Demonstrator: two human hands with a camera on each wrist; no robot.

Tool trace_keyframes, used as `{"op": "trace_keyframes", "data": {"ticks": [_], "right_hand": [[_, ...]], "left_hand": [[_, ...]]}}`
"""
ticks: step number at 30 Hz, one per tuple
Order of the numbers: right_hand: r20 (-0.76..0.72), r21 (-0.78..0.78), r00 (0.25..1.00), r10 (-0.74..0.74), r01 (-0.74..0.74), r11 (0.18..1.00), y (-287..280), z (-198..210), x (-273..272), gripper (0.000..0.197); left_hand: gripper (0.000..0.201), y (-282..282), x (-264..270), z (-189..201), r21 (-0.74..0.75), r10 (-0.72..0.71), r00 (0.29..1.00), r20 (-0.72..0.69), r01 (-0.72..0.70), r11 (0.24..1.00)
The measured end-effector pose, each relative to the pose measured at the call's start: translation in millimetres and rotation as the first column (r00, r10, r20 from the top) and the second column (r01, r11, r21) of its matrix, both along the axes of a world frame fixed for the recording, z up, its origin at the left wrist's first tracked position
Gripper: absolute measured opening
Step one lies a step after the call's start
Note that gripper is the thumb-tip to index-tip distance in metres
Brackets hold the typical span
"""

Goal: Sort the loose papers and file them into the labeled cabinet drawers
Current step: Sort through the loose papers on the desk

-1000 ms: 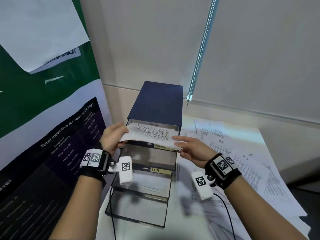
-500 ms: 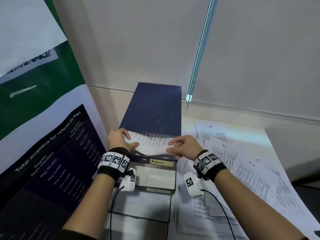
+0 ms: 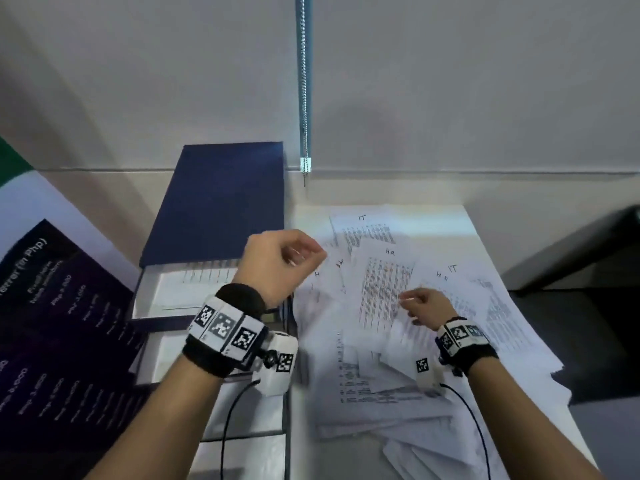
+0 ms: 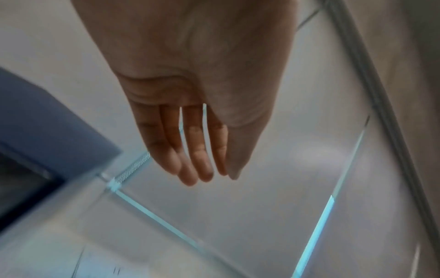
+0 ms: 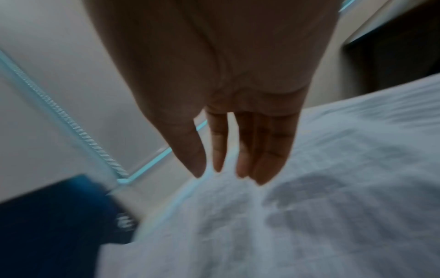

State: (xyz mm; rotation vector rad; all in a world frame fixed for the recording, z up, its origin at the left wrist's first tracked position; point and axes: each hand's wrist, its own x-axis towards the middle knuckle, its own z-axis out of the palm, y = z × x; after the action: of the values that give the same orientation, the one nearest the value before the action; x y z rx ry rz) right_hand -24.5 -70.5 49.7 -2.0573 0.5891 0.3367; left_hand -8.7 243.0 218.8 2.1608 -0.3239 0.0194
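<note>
A dark blue drawer cabinet [image 3: 221,202] stands at the table's left. Its top drawer [image 3: 152,299] is pulled out and a printed sheet [image 3: 204,275] lies inside. My left hand [image 3: 294,254] hovers over the cabinet's right edge with loosely curled fingers and holds nothing; in the left wrist view the left hand [image 4: 202,169] is empty. My right hand [image 3: 415,301] reaches over the loose papers, fingertips at a sheet marked HR [image 3: 381,289]. The right wrist view shows the right hand [image 5: 228,173] with fingers extended down towards the papers, empty.
Sheets marked IT [image 3: 363,230] and HR spread across the white table [image 3: 464,220]. Lower drawers [image 3: 166,358] also stand out from the cabinet. A dark poster [image 3: 52,306] leans at the left. A blind chain [image 3: 304,81] hangs behind. Dark furniture [image 3: 588,254] is at the right.
Both hands have let go of the sheet, which now lies in the top drawer. The left hand rose to the right; the right hand swung over to the loose papers.
</note>
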Motion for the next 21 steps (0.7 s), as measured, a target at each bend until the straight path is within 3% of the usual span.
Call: {"op": "trace_keyframes", "data": {"ticks": [2,5,7,9,13,15,18,21], "right_hand": [[-0.244,-0.235,0.967,-0.078,0.019,0.972,-52.5,-31.0,-19.8,0.058],[-0.370,-0.380,0.890,-0.266,0.117,0.918,-100.1,-59.6,-51.5,0.097],[-0.388,-0.380,0.877,-0.283,0.128,0.916,-111.4,-70.2,-65.7,0.095],[-0.372,-0.384,0.889,-0.266,0.114,0.916,-118.4,-81.6,-73.1,0.092],[-0.247,-0.343,0.919,-0.308,0.215,0.915,-128.7,-104.8,-63.5,0.112],[-0.191,-0.262,0.908,-0.372,0.318,0.911,-126.9,-108.9,-54.1,0.106],[-0.173,-0.182,0.906,-0.386,0.355,0.917,-125.6,-119.9,-46.2,0.069],[-0.194,-0.122,0.921,-0.337,0.318,0.940,-130.4,-131.6,-48.5,0.035]], "left_hand": [[0.007,-42.7,9.3,-28.0,-0.011,-0.116,0.987,-0.110,0.116,0.993],[0.031,-96.7,31.4,-102.4,0.038,-0.140,0.892,-0.430,0.173,0.984],[0.054,-122.3,42.2,-150.6,0.161,-0.025,0.819,-0.573,0.142,0.977],[0.070,-140.5,46.0,-186.2,0.319,0.111,0.778,-0.619,0.119,0.940],[0.063,-159.1,45.7,-235.5,0.504,0.273,0.740,-0.615,0.103,0.858],[0.061,-164.5,45.2,-253.8,0.500,0.308,0.745,-0.591,0.039,0.865],[0.067,-169.1,40.7,-273.2,0.451,0.367,0.745,-0.557,-0.100,0.887],[0.042,-171.5,33.8,-280.9,0.336,0.445,0.714,-0.541,-0.301,0.892]]}}
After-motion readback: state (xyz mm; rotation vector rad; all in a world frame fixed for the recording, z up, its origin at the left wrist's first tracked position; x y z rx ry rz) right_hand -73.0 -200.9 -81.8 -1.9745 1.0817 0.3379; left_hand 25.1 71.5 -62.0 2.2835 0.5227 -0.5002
